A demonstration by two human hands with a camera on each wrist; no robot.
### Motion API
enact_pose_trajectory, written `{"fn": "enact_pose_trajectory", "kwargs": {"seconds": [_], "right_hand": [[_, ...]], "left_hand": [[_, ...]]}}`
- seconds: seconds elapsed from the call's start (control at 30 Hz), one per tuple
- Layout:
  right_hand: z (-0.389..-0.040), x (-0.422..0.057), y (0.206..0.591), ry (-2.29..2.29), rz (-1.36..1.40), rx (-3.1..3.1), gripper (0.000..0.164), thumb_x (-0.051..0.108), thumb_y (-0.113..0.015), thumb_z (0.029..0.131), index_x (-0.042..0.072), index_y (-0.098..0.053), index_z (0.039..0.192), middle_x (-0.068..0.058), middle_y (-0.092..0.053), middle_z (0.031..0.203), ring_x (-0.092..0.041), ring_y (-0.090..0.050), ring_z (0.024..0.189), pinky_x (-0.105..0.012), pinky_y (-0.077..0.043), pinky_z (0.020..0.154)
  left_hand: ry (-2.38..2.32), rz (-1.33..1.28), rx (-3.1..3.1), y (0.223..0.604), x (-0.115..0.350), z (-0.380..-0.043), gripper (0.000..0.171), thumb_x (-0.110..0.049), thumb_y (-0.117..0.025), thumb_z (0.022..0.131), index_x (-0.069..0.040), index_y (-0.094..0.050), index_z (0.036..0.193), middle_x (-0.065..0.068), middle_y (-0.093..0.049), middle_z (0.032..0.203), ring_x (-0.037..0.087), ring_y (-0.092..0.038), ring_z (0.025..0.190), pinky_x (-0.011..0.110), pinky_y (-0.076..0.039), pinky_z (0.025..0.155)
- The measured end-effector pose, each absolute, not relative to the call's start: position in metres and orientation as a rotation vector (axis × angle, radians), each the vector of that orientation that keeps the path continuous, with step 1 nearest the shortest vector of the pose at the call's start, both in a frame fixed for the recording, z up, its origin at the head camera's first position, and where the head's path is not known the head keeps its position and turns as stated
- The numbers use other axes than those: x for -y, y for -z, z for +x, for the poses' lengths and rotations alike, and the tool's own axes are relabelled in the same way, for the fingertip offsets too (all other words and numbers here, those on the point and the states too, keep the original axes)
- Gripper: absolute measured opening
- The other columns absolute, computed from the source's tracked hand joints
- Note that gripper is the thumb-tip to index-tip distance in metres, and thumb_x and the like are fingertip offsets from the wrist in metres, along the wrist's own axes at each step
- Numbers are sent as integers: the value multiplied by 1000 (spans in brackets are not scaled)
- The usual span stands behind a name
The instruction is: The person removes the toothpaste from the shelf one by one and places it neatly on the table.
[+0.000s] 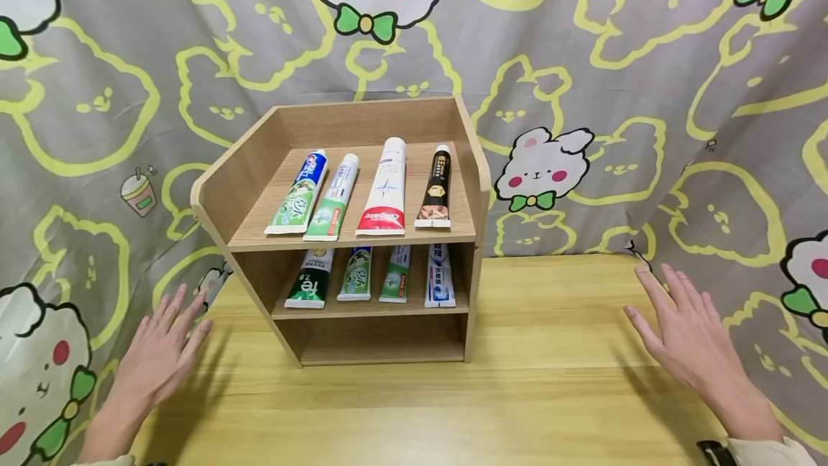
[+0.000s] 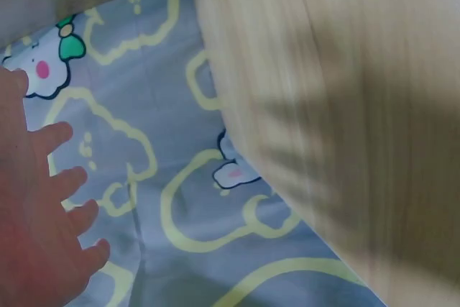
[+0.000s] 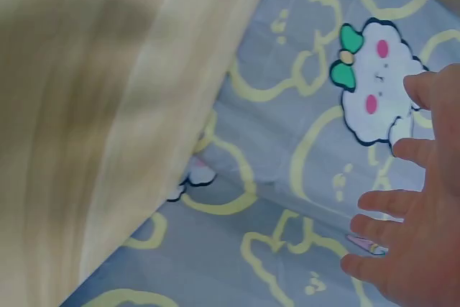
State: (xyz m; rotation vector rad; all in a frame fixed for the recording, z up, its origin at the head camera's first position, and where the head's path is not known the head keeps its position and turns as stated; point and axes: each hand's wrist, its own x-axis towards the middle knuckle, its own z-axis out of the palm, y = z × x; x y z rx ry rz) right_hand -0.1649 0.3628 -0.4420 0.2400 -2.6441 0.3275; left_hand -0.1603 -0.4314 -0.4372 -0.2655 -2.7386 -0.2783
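My left hand (image 1: 158, 351) hovers palm down left of the wooden shelf (image 1: 382, 313), fingers spread and holding nothing. On the other side, my right hand (image 1: 688, 333) is held over the table's right part, likewise with spread fingers and nothing in it. The shelf's top level bears a blue-green toothpaste tube (image 1: 300, 193), a white-green tube (image 1: 333, 196), a white-red Colgate tube (image 1: 384, 189) and a black tube (image 1: 436, 185). On the middle level lie a dark green tube (image 1: 311, 279), a green tube (image 1: 356, 275), another white-green tube (image 1: 396, 275) and a blue-white tube (image 1: 440, 277).
A light wooden table (image 1: 550, 380) carries the shelf near its back edge. Grey curtains (image 1: 414, 56) with yellow outlines and white cartoon animals hang behind and along both sides. The shelf's bottom level (image 1: 384, 342) shows bare wood.
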Motion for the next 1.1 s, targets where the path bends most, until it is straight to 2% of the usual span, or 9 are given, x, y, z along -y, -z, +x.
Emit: {"fn": "enact_pose_trajectory", "kwargs": {"seconds": [0.1,0.3,0.47,0.63,0.77,0.87,0.93,1.0,1.1], "right_hand": [[-164,-356,436,-339,251,2610,73,36,-60,102,22,-25,164,-32,-26,160,-54,-26,144,-74,-12,114],[-157,-339,423,-386,290,2523,70,33,-67,99,21,-36,160,-33,-35,154,-61,-38,129,-77,-29,97],[-152,-324,409,-440,282,2478,70,30,-69,98,24,-37,160,-33,-38,152,-63,-41,125,-80,-32,88],[-142,-307,396,-536,307,2432,70,23,-71,97,24,-40,159,-30,-40,154,-61,-41,127,-77,-33,85],[-136,-295,387,-586,345,2374,70,18,-73,96,22,-42,158,-22,-41,156,-54,-42,131,-74,-34,83],[-133,-285,381,-641,364,2345,70,17,-74,95,22,-43,158,-17,-41,158,-48,-41,136,-74,-35,88],[-133,-279,378,-676,388,2321,71,17,-75,93,20,-44,157,-14,-43,157,-43,-42,139,-64,-38,103],[-134,-272,377,-695,431,2289,71,17,-77,91,17,-47,155,-14,-46,154,-40,-43,140,-46,-35,115],[-136,-265,374,-712,479,2263,71,16,-78,89,13,-48,154,-15,-51,150,-34,-45,139,-22,-26,116]], "left_hand": [[288,-274,2719,436,432,-159,60,-31,-42,111,-18,-20,165,20,-10,169,43,-2,155,68,0,118],[368,-293,2645,423,423,-155,57,-26,-42,111,-18,-25,164,21,-12,169,49,-11,153,65,-5,120],[502,-279,2578,403,408,-148,54,-20,-42,110,-19,-29,163,21,-18,168,61,-25,141,77,-17,108],[646,-283,2493,380,393,-141,53,-16,-40,111,-20,-31,163,19,-24,167,59,-28,141,78,-19,106],[706,-311,2380,360,375,-137,52,-14,-39,110,-22,-34,162,15,-31,165,36,-28,150,55,-18,122],[743,-330,2308,345,363,-134,52,-13,-39,110,-23,-36,161,12,-35,163,13,-29,149,30,-16,121],[764,-325,2285,335,356,-133,52,-14,-38,110,-24,-37,161,12,-37,162,3,-32,144,21,-18,115],[779,-317,2266,327,351,-132,51,-15,-37,110,-26,-37,160,11,-40,160,0,-35,140,15,-22,109],[808,-321,2239,317,343,-132,51,-16,-36,110,-26,-39,160,6,-46,155,0,-40,135,12,-26,100]]}}
